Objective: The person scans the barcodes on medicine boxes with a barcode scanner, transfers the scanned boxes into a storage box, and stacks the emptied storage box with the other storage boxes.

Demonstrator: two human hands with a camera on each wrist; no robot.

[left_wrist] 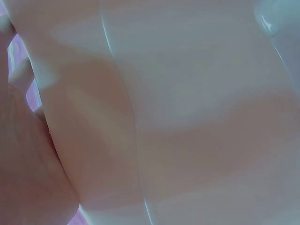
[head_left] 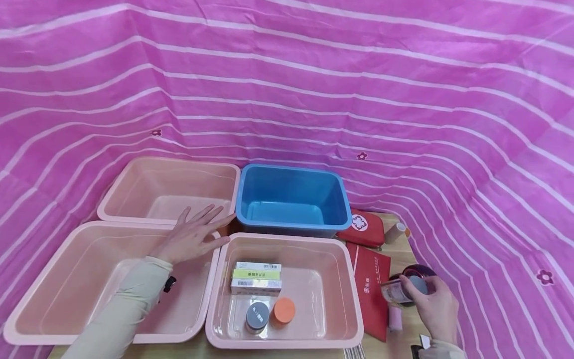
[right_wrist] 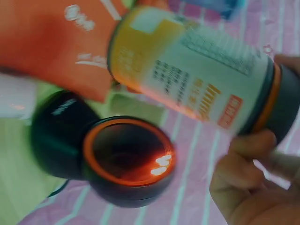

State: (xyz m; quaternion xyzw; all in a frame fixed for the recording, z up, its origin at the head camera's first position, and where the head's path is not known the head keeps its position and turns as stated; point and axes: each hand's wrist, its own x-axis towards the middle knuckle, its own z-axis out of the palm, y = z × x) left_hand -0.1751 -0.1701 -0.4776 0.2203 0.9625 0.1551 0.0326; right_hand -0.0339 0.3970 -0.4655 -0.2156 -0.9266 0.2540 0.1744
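Pink, white-striped fabric (head_left: 287, 75) encloses a wooden table (head_left: 407, 255) bearing three pink tubs (head_left: 56, 299) and, at one o'clock, a blue tub (head_left: 291, 213). At four o'clock, the right hand (head_left: 437, 305) pinches a bottle (right_wrist: 187, 70) by its dark cap (right_wrist: 287, 110); at eight o'clock, the left hand (head_left: 194, 238) lies spread over tub rims.

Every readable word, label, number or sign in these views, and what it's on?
"Imm", then unclear: bottle in the right hand; its smaller print is too blurred.
Sign, no words: white round petal-like emblem on the red case.
Unreadable: logo and characters on the flat red folder; print and barcodes on the white box; characters on the grey lid; pale lettering on the black object.
No numbers readable.
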